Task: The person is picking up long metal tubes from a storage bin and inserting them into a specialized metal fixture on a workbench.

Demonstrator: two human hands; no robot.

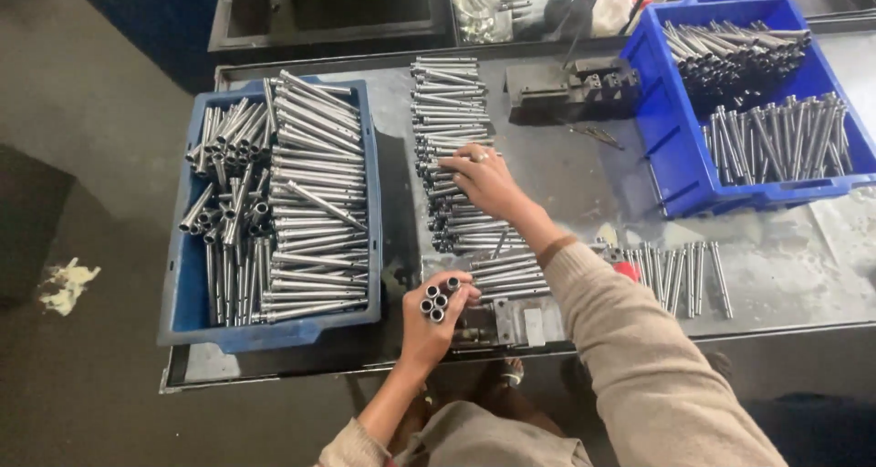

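**Metal Tubes Gathered at a Steel Bench**

A small bundle of short metal tubes is clenched in the left hand, low at the centre of the frame, with the tube ends turned toward the camera. The right hand is laid on a long row of tubes spread flat along the middle of the bench, its fingers closed lightly on the tubes beneath them; a ring is worn on one finger.

At the left of the frame a blue plastic crate is filled with tubes, some stacked lengthwise, others heaped loosely. At the upper right a second, brighter blue crate is seen, with dark-ended tubes at the back and upright silver ones at the front. No labels or signs can be made out on either.

A few tubes are laid side by side at the lower right of the bench, beside a small red object. A dark metal block is set near the upper centre.

The surface is a worn, grey metal bench with a raised rim. A dull concrete floor is seen at the left, marked by a pale scrap.
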